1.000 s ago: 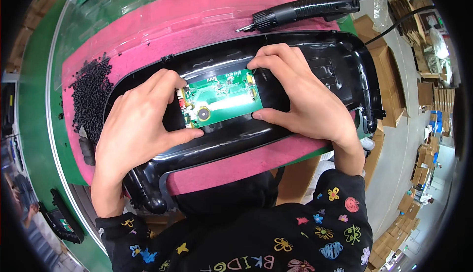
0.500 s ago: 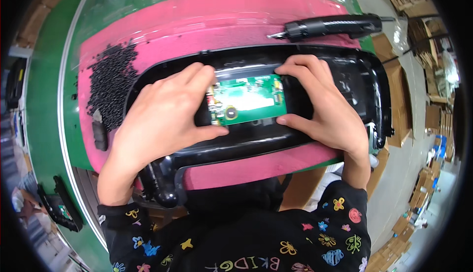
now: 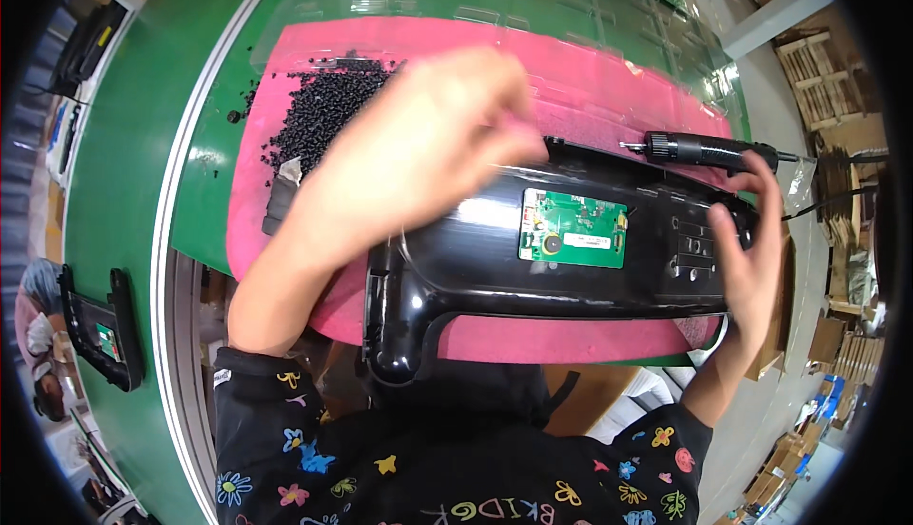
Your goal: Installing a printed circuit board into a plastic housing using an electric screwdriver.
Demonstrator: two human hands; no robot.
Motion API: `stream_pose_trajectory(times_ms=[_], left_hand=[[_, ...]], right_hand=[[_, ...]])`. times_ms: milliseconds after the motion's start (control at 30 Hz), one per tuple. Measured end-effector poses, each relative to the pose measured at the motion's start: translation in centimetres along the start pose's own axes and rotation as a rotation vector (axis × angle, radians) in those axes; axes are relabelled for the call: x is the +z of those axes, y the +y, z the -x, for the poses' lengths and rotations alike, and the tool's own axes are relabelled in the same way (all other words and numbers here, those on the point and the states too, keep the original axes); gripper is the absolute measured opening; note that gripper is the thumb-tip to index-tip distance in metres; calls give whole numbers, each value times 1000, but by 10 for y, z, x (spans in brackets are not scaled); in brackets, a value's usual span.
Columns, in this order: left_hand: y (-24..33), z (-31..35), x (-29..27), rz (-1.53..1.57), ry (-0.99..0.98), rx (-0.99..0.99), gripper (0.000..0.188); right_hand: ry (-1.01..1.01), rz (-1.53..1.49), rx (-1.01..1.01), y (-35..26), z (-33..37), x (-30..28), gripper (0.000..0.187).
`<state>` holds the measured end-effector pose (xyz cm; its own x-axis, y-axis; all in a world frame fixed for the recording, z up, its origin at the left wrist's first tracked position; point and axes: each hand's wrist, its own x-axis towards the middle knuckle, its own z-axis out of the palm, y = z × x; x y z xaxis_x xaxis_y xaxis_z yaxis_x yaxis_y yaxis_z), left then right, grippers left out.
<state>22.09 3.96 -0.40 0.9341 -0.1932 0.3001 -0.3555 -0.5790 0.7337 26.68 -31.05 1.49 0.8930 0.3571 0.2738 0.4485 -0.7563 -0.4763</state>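
Note:
A green circuit board (image 3: pixel 574 228) lies flat inside a long black plastic housing (image 3: pixel 485 287). My left hand (image 3: pixel 428 140) is raised over the housing's left end, beside a heap of small black screws (image 3: pixel 328 106). Motion blurs its curled fingers, so whether they hold anything is hidden. At the housing's right end is my right hand (image 3: pixel 747 249), thumb and fingers apart with nothing between them. Its fingertips come close to the rear of a black electric screwdriver (image 3: pixel 699 150), which lies behind the housing with its bit pointing left.
A pink mat (image 3: pixel 552 340) lies under the housing on a green table (image 3: pixel 124 173). Clear plastic trays (image 3: pixel 475 2) stand along the back. A dark roll (image 3: pixel 279 206) sits below the screws. Another black housing with a board (image 3: pixel 100 330) is at far left.
Both hands have let go of the circuit board, which now rests in the housing. My left hand has lifted up toward the screws; my right hand has moved right. The view has shifted.

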Motion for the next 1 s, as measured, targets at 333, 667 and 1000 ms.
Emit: stream_pose_trajectory(times_ms=[333,667,1000], left_hand=[[-59,7,-23,-738,89,-354,27],[-64,9,-32,-732,127,-361,11],[9,-5,-3,14,63,-72,17]], right_hand=[[159,-234,333,79,-74,-20,38],[117,-1425,74,-19,-87,55,48],[39,-1957,-66,-41,-42,48,61]])
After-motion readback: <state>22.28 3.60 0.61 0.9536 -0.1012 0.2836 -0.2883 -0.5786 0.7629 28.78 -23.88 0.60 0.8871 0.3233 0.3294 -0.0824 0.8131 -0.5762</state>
